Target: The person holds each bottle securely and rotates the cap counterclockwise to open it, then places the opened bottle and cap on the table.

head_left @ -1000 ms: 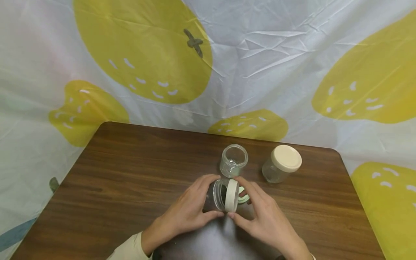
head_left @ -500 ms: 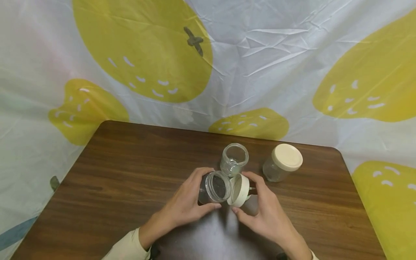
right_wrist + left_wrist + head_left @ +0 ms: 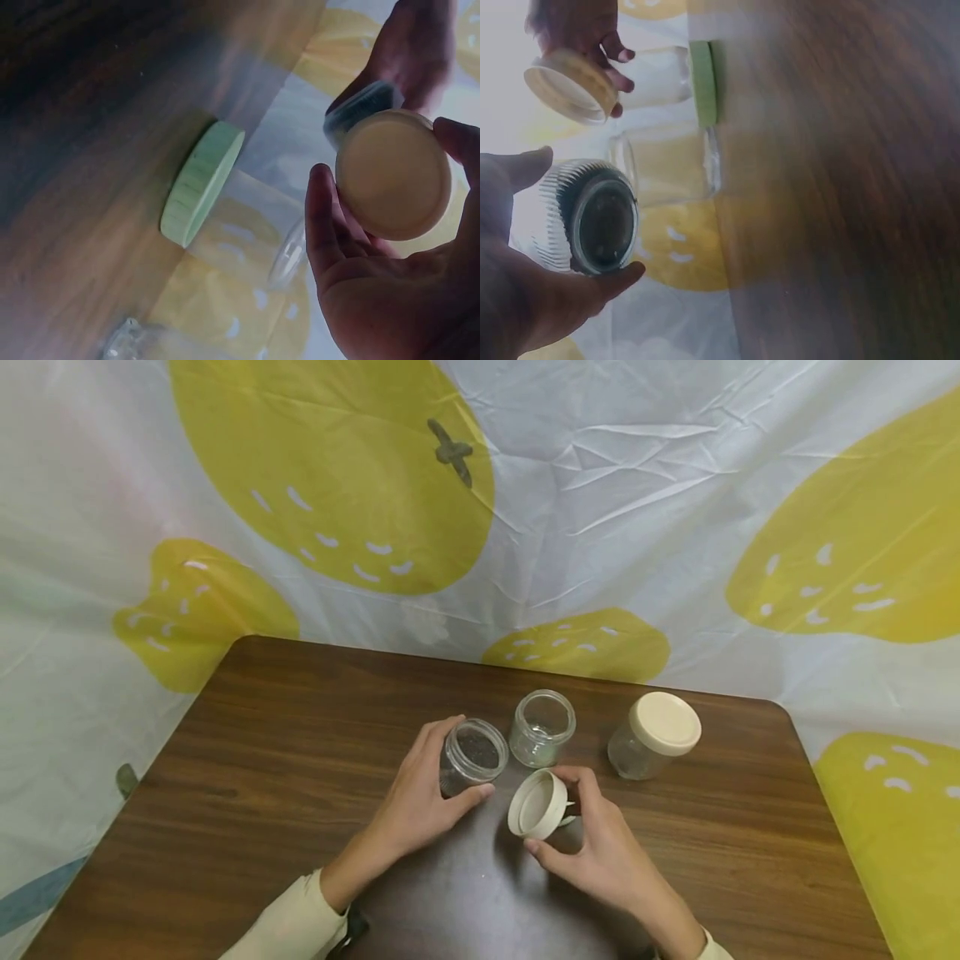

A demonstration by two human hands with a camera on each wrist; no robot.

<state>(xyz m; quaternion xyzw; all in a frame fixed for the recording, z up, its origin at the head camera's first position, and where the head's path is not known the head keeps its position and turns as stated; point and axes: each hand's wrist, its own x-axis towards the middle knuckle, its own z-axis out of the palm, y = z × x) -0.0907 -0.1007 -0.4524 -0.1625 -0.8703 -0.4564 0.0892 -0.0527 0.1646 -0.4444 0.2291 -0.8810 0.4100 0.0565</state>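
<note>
Holding up a round, clear, open glass jar [image 3: 474, 755] in the left hand [image 3: 422, 787], with fingers curled around its bumpy side. Pinching a cream lid [image 3: 536, 807] by its edge in the right hand [image 3: 597, 852]. Holding both over the brown table [image 3: 337, 731], near another clear jar [image 3: 542, 732].

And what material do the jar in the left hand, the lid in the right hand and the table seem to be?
Jar: probably glass, glossy, since it is see-through with bright reflections; clear plastic is possible. Lid: likely plastic, matte, from its even cream colour without sharp shine. Table: wood or laminate, softly shiny, from its brown grain and pale glare.
</note>
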